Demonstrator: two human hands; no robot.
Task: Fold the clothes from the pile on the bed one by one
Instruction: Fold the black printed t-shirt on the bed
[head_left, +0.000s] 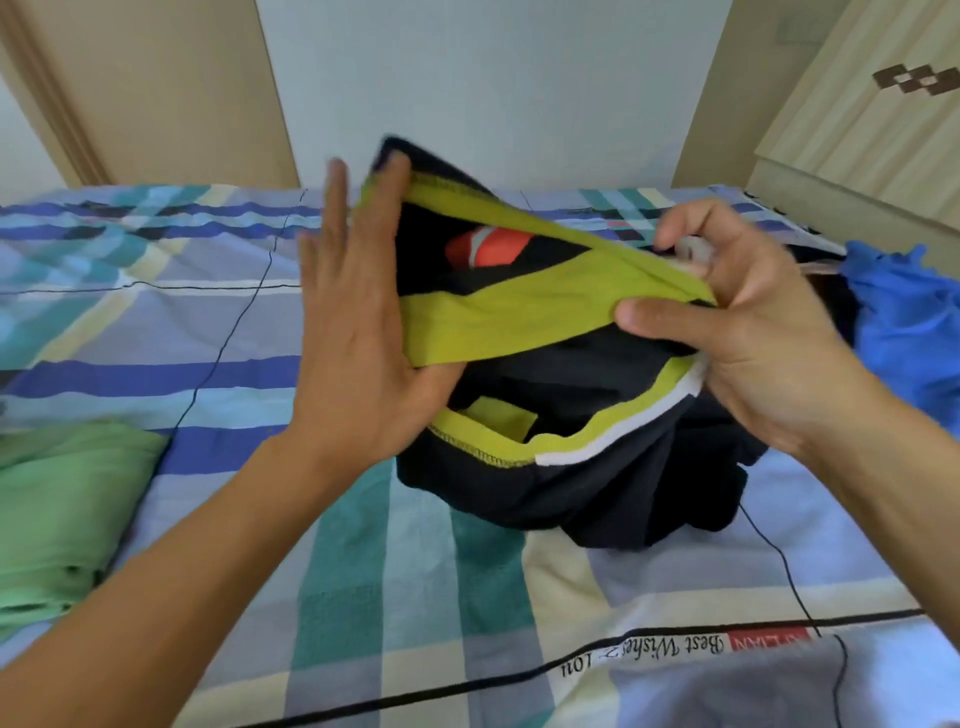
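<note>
A black garment with yellow-green trim and a white stripe (566, 457) is lifted above the checked bedsheet (208, 332), its lower part bunched on the bed. My left hand (358, 322) lies flat with straight fingers against the garment's left side, thumb tucked under the yellow-green band. My right hand (727, 322) pinches the right end of that band between thumb and fingers. An orange patch (488, 247) shows inside the opening. A blue garment (904, 322) lies at the right, partly hidden behind my right hand.
A folded green garment (57, 519) rests at the bed's left edge. A thin black cord (789, 577) runs across the sheet at the right. A wooden wardrobe (872, 119) stands at the far right, a door at the far left.
</note>
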